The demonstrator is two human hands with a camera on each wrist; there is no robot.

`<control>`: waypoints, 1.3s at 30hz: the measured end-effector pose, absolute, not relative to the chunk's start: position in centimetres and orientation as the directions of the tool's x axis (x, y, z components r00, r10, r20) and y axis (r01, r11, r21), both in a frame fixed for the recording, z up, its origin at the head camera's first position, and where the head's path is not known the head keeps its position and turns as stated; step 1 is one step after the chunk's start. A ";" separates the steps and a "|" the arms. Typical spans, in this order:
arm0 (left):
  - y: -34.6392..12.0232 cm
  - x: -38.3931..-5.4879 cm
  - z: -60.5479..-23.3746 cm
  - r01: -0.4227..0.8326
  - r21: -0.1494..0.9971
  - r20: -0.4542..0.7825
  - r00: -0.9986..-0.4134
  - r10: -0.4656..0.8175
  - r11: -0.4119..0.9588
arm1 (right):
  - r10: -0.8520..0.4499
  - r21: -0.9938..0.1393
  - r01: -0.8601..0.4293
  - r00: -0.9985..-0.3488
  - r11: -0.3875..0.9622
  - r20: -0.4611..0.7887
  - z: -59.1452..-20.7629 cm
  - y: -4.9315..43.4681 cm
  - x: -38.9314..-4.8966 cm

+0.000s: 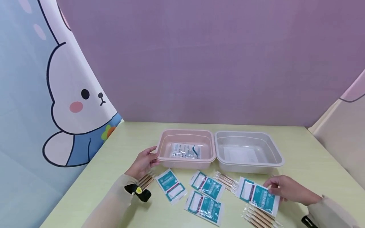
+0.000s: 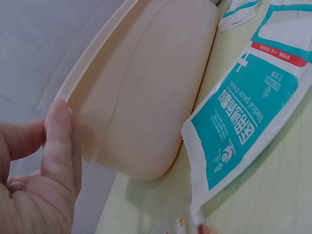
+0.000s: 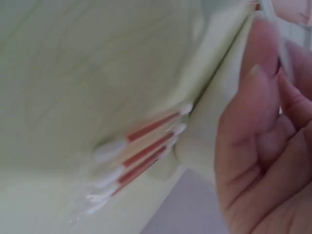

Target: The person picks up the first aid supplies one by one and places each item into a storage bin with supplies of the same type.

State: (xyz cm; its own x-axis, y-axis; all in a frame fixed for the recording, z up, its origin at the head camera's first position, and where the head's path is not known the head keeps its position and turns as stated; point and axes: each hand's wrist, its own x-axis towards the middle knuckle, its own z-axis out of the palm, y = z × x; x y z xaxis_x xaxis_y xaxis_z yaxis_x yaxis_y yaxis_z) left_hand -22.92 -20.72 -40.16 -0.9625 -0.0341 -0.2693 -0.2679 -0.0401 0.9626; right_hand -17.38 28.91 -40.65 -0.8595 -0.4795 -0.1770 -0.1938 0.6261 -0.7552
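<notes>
My left hand [image 1: 144, 162] grips the left end of the pink plastic tub [image 1: 185, 164]; in the left wrist view its fingers [image 2: 58, 141] are at the rim. A white and clear packet [image 1: 186, 151] lies inside the tub. On the right, my right hand [image 1: 288, 189] pinches the right edge of a teal and white medical gauze packet [image 1: 258, 194], held slightly tilted. Bundled cotton swabs [image 1: 260, 217] lie just in front of that packet, and show blurred in the right wrist view. Another gauze packet [image 1: 171, 186] lies near my left hand.
A white plastic tub [image 1: 245, 167] stands right beside the pink one. Two gauze packets [image 1: 207, 185] lie on the table in front, with a swab bundle [image 1: 226, 180] between them and the right-hand packet. More swabs [image 1: 146, 180] lie by the left wrist. A purple wall [image 1: 199, 63] rises behind.
</notes>
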 end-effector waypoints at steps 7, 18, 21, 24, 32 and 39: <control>-20.8 -23.0 -40.4 -0.256 0.966 -0.258 -0.966 -0.025 -0.045 | -0.461 -0.437 -0.401 -0.886 0.805 -0.037 -40.5 27.4 -17.5; -20.8 -23.0 -40.4 -0.250 0.967 -0.251 -0.968 -0.021 -0.050 | -0.505 -0.475 -0.462 -0.862 0.749 0.042 -40.6 21.5 -17.5; -20.8 -23.1 -40.4 -0.261 0.963 -0.263 -0.964 -0.032 -0.059 | -0.461 -0.486 -0.425 -0.886 0.763 0.051 -41.2 20.3 -17.6; -20.8 -23.1 -40.5 -0.264 0.962 -0.267 -0.963 -0.033 -0.061 | -0.426 -0.451 -0.412 -0.902 0.792 0.078 -41.6 19.2 -17.7; -20.7 -23.3 -40.7 -0.271 0.960 -0.274 -0.961 -0.037 -0.064 | -0.507 -0.328 -0.536 -0.844 0.778 0.175 -41.9 17.8 -18.7; -20.7 -23.4 -40.7 -0.278 0.958 -0.281 -0.959 -0.042 -0.063 | -0.475 -0.360 -0.479 -0.874 0.801 0.106 -41.9 16.9 -19.4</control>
